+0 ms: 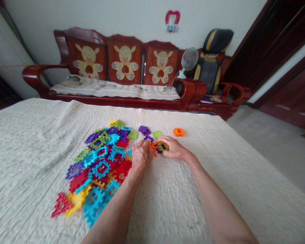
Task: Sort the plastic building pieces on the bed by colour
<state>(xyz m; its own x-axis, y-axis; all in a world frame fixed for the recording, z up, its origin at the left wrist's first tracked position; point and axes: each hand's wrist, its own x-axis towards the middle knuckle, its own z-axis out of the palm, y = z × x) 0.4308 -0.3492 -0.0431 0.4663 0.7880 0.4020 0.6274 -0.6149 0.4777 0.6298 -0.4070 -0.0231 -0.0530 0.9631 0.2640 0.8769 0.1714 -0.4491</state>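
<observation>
Between the two hands sits an orange interlocking tile (154,147), with a green-rimmed tile (164,146) against it. The right hand (173,147) pinches the green-rimmed one between thumb and fingers, probably to steady it; the left hand (141,154) curls at the orange tile's edge, though its grip is too hidden to tell. Purple tiles (143,129) lie just beyond the hands, a loose orange tile (178,131) beyond the right, and the mixed pile (101,169) beside the left, seemingly for easy reach.
</observation>
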